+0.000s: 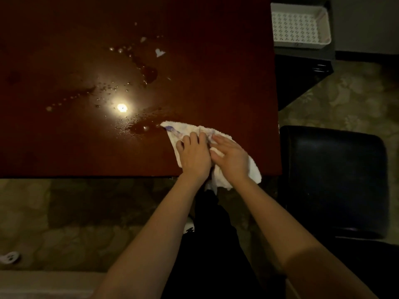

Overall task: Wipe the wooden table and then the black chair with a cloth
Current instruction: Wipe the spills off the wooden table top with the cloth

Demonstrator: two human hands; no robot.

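A dark red-brown wooden table point(226, 87) fills the upper left, wet with drops and puddles point(149, 73) around a lamp's glare. A white cloth point(183, 129) with a blue mark lies near the table's front right edge, one end hanging over it. My left hand point(195, 155) rests on the cloth with its fingers curled into the fabric. My right hand point(231, 157) lies flat on the cloth beside it, fingers straight. The black chair point(332, 180) stands to the right of the table.
A small white scrap point(159, 52) lies on the table further back. A white perforated tray point(300, 24) sits on a dark stand at the upper right. Patterned carpet point(345, 93) covers the floor. My dark trousers show below the table edge.
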